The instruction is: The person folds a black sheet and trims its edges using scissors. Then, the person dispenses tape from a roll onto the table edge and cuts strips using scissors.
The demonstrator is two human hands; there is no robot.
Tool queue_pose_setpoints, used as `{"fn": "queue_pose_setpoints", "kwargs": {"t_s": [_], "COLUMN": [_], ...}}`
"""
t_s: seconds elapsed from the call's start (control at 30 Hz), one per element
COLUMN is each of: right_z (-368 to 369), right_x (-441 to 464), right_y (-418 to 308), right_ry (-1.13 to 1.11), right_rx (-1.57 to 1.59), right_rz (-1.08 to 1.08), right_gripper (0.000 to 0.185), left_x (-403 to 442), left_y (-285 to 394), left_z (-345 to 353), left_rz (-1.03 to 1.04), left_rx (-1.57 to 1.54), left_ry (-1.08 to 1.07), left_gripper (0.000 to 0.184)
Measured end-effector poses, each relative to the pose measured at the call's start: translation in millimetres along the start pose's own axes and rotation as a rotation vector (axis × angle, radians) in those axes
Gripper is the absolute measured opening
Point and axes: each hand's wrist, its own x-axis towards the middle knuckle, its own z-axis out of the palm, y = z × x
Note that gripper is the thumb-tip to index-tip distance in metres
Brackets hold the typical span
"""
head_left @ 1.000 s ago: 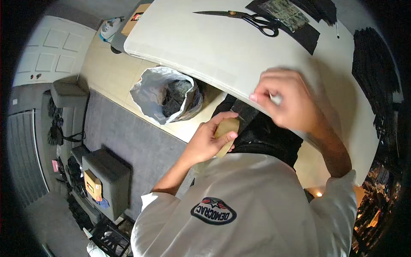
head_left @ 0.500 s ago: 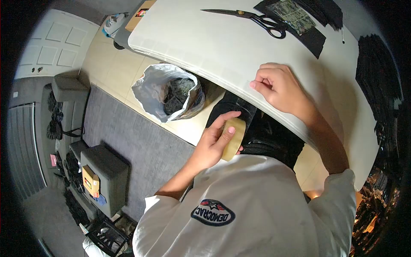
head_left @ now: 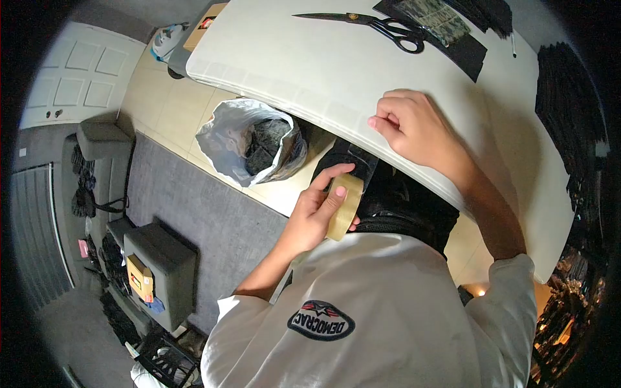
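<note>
In my left hand [head_left: 309,216] is a roll of yellowish clear packing tape [head_left: 345,208], held upright between thumb and fingers above my lap. A glossy clear strip [head_left: 368,169] runs from the roll toward the table edge. My right hand [head_left: 414,129] rests over the white table [head_left: 284,58] near that edge, fingers curled and thumb pressed to the index finger. Whatever may sit in that pinch is too small to make out. Beyond it lie black-handled scissors [head_left: 381,27], closed, beside a black piece with a camouflage-patterned packet [head_left: 436,22].
A white bag [head_left: 223,139] with dark material inside stands on the floor left of the table. Black bundles [head_left: 563,110] line the right side. A grey ottoman [head_left: 171,271] bears a yellow box [head_left: 139,278]. A white door [head_left: 84,68] is at the far left.
Both hands have shifted slightly left in view, with the tape roll still in the left. A small pale bit at my right thumb tip no longer shows.
</note>
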Motion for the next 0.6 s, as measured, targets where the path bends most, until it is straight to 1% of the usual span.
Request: {"fn": "queue_pose_setpoints", "kwargs": {"t_s": [0.3,0.47,0.6], "right_z": [1.1,2.3,2.2], "right_x": [0.8,2.2,4.0], "right_y": [0.2,-3.5,-4.1], "right_ry": [-0.004,-0.027,-0.019], "right_rx": [-0.006,-0.101,-0.099], "right_rz": [0.013,0.062,0.087], "right_gripper": [0.026,0.022,0.025], "left_x": [0.5,1.4,1.2], "left_y": [-0.7,-2.6,-1.2], "left_z": [-0.5,0.2,-0.2], "left_rz": [-0.001,-0.005,-0.011], "left_rx": [0.007,-0.005,-0.015], "left_ry": [-0.014,-0.016,-0.015], "left_gripper": [0.045,0.045,0.044]}}
